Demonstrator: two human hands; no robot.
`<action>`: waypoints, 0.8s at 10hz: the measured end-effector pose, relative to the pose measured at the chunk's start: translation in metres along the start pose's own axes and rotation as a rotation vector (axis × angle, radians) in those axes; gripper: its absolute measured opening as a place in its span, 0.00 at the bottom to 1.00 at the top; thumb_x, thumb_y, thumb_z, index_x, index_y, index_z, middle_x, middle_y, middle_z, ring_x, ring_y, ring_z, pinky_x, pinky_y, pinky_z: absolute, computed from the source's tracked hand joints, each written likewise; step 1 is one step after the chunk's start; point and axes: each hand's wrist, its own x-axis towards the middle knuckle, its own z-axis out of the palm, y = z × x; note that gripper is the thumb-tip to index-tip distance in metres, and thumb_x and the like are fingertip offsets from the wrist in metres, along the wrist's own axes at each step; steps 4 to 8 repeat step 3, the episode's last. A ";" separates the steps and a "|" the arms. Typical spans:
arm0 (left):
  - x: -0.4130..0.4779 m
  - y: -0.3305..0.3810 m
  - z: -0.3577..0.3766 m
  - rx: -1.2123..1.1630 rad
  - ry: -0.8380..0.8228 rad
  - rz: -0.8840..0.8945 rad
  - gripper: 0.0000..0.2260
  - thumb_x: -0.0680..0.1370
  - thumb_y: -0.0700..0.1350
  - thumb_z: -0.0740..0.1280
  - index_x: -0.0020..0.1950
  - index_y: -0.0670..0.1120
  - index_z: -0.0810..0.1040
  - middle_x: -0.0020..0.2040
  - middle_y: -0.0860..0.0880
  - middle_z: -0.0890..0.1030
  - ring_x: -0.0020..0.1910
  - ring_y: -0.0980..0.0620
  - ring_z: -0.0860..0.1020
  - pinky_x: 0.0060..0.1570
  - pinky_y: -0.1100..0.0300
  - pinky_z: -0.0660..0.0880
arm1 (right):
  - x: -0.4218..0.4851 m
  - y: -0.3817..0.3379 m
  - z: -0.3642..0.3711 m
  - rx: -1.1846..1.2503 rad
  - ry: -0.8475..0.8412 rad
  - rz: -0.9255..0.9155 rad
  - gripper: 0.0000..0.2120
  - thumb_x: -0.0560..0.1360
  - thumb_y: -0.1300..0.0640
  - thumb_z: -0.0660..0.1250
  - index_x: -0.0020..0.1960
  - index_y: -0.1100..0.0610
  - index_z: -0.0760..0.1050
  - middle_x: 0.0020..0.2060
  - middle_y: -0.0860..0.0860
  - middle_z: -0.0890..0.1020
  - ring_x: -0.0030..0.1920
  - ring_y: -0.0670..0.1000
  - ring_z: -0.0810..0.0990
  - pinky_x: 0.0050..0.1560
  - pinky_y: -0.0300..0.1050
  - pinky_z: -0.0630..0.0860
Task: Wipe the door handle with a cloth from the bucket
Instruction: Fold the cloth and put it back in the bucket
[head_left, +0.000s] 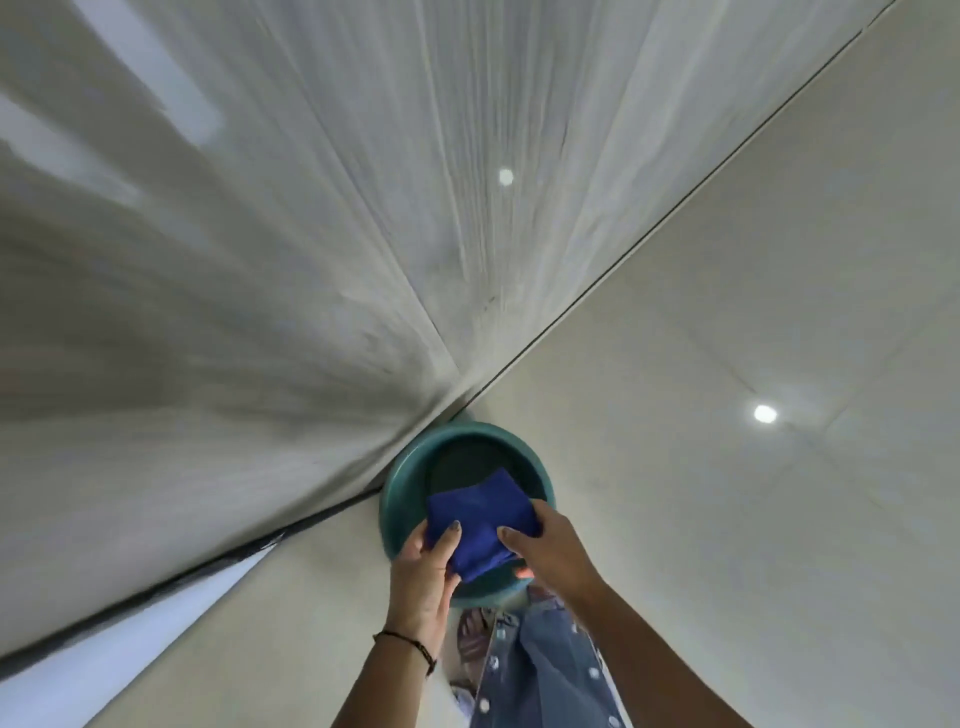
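Note:
A teal round bucket (402, 480) stands on the pale tiled floor, right against the foot of a grey-white door or wall panel. Over its opening I hold a folded blue cloth (480, 512). My left hand (423, 582) grips the cloth's left edge with thumb on top. My right hand (553, 551) pinches its right side, fingers curled over and under it. The inside of the bucket looks dark. No door handle is in view.
The large pale panel (234, 260) fills the left and upper part of the view, blurred by motion. Glossy floor tiles (727, 364) spread to the right, with ceiling lights reflected. My blue patterned trouser leg and sandalled foot (475, 631) are just below the bucket.

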 end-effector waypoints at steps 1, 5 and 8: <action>0.107 -0.031 -0.008 0.123 0.027 0.027 0.12 0.77 0.37 0.65 0.58 0.48 0.75 0.52 0.48 0.81 0.49 0.51 0.79 0.43 0.60 0.75 | 0.108 0.057 0.031 0.025 0.042 0.061 0.11 0.76 0.65 0.64 0.56 0.57 0.70 0.51 0.55 0.79 0.47 0.55 0.79 0.44 0.49 0.81; 0.282 -0.096 -0.020 0.316 0.173 0.145 0.18 0.74 0.26 0.61 0.60 0.41 0.76 0.51 0.40 0.79 0.51 0.44 0.77 0.51 0.52 0.74 | 0.264 0.144 0.077 -0.051 0.067 0.233 0.19 0.81 0.64 0.55 0.70 0.67 0.65 0.67 0.61 0.72 0.66 0.59 0.72 0.62 0.44 0.69; 0.282 -0.096 -0.020 0.316 0.173 0.145 0.18 0.74 0.26 0.61 0.60 0.41 0.76 0.51 0.40 0.79 0.51 0.44 0.77 0.51 0.52 0.74 | 0.264 0.144 0.077 -0.051 0.067 0.233 0.19 0.81 0.64 0.55 0.70 0.67 0.65 0.67 0.61 0.72 0.66 0.59 0.72 0.62 0.44 0.69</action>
